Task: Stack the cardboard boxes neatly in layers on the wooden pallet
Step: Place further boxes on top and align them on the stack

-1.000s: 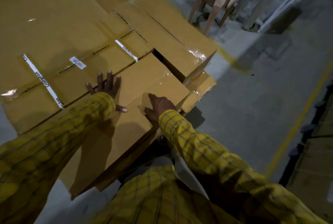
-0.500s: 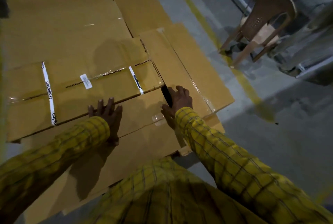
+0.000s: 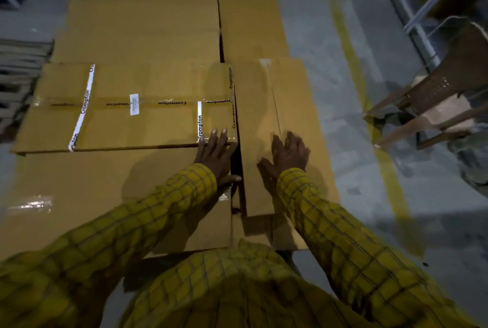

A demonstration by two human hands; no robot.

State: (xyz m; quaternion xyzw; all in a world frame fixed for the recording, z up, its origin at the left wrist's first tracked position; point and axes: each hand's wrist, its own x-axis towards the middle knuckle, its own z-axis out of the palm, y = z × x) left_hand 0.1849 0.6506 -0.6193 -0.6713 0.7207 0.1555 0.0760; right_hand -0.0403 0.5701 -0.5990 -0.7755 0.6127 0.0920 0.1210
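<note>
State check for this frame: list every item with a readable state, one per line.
Left hand: flat, fingers straight, on the taped box's near corner.
Right hand: flat on the narrow box.
Taped box: sealed, lying flat.
Narrow box: flat, dark gap beside it.
Chair: upright.

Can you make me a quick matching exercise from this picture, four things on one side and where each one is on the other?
Things:
1. left hand
2. right hand
3. brown chair
4. white label

Places:
A. on the floor at the right
B. flat on the narrow right-hand box
C. on the tape seam of the Crompton box
D. at the Crompton box's near right corner

Pairs: 1-D, 2-B, 3-A, 4-C
</note>
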